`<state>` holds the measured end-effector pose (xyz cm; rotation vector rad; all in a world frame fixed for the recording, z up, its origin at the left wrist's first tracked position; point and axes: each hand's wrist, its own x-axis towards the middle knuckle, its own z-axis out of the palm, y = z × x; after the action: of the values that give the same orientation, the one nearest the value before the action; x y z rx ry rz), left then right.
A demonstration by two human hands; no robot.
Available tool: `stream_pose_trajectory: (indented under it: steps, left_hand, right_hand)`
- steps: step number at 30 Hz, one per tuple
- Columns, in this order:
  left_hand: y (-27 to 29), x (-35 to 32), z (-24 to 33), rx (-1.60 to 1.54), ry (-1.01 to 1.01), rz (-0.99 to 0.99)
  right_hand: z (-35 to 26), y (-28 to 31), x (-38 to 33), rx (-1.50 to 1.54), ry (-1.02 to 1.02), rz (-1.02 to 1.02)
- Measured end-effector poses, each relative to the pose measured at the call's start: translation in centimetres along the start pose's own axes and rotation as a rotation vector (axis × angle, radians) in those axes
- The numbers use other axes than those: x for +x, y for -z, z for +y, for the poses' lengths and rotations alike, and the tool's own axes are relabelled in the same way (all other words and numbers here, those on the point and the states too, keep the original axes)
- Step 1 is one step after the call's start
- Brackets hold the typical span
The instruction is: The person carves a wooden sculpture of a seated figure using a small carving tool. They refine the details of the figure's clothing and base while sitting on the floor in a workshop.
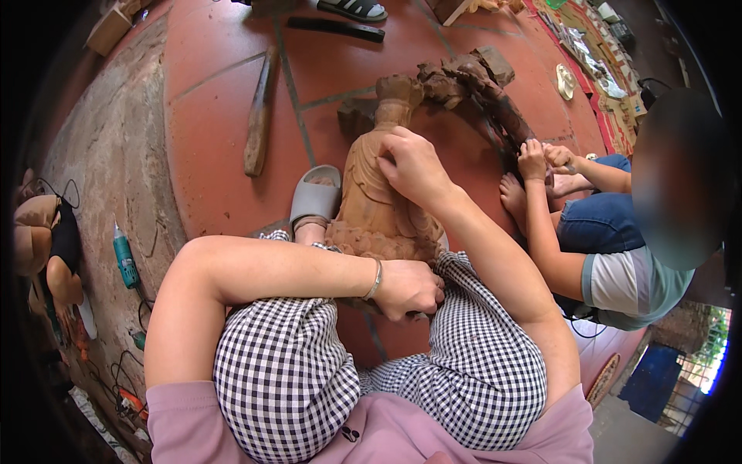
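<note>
A carved brown wooden statue [367,174] lies between my feet, its narrower end pointing away from me and its broad carved base near my knees. My right hand [413,166] rests on the statue's upper part with fingers curled together; whatever they may pinch is hidden. Close to the base, my left hand [410,288] is closed in a fist between my knees. A small dark bit shows beneath its fingers, too little to name. A grey slipper [317,195] on my left foot stands beside the statue.
A wooden club-like stick [261,116] and a dark bar [336,29] lie on the red tiles. At right, another person's hands [533,160] work on a curved carved wood piece [502,112]. A teal power tool [124,259] and cables lie left.
</note>
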<state>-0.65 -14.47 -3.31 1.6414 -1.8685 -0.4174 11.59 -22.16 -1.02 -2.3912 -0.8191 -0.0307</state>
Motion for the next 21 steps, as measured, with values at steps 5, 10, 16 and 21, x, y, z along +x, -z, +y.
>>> stream_pose_trajectory:
  steps: [5, 10, 16, 21]
  left_hand:
    - [-0.4, -0.3, 0.0, -0.011, -0.013, 0.056]
    - [-0.5, 0.1, 0.1, -0.018, 0.003, 0.030]
    - [0.1, -0.1, 0.2, -0.013, 0.006, 0.042]
    - [0.0, -0.4, 0.2, -0.038, 0.026, 0.009]
  right_hand:
    - [0.5, 2.1, -2.2, -0.019, -0.035, -0.019]
    - [0.4, 1.0, -1.1, -0.129, 0.126, -0.069]
    - [-0.2, 1.7, -2.0, -0.173, 0.128, -0.106]
    - [-0.1, 0.0, -1.0, -0.121, 0.128, -0.024]
